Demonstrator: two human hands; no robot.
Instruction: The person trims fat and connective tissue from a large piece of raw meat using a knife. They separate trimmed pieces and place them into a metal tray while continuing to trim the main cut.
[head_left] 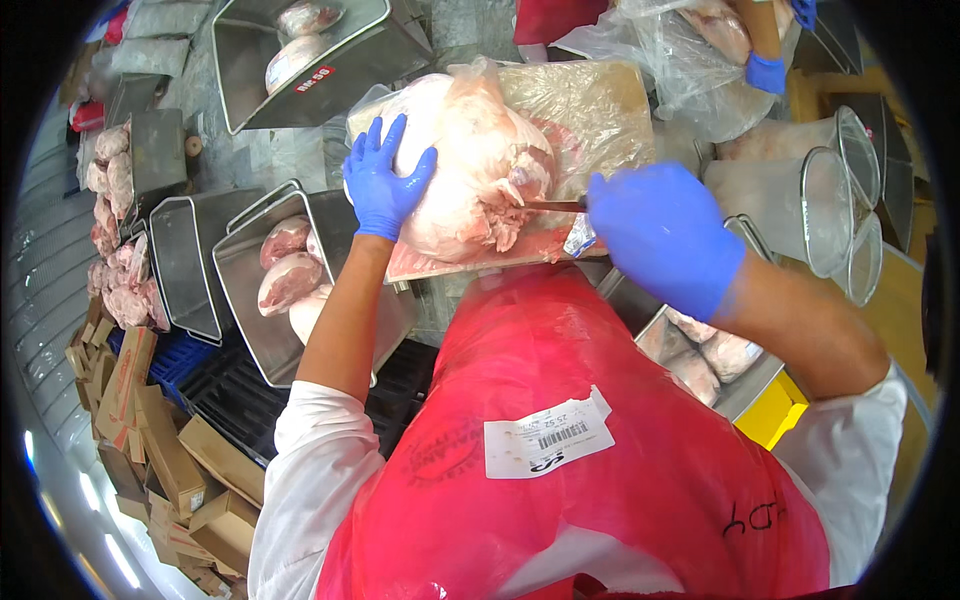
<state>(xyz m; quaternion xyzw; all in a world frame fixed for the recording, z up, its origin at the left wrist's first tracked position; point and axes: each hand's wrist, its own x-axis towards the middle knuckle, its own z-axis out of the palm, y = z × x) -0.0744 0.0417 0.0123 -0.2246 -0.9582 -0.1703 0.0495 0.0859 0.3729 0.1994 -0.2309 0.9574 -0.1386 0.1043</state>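
Observation:
A large pale, fat-covered cut of meat (450, 160) lies on a cutting board (615, 105) in front of me. My left hand (385, 185), in a blue glove, rests on its left side with the fingers spread. In my right hand (665, 240), also blue-gloved and a little blurred, is a knife (552, 206). Its blade points left and meets the ragged, exposed flesh at the cut's right end; the tip is hidden there. Clear plastic film (580, 130) covers part of the board behind the meat.
Metal bins with meat pieces stand at the far left (310, 65), left (230, 300) and right below my forearm (760, 385). Flattened cardboard boxes (150, 430) pile up at lower left. Across the table, another person's gloved hand (766, 74) is beside bagged meat (715, 30).

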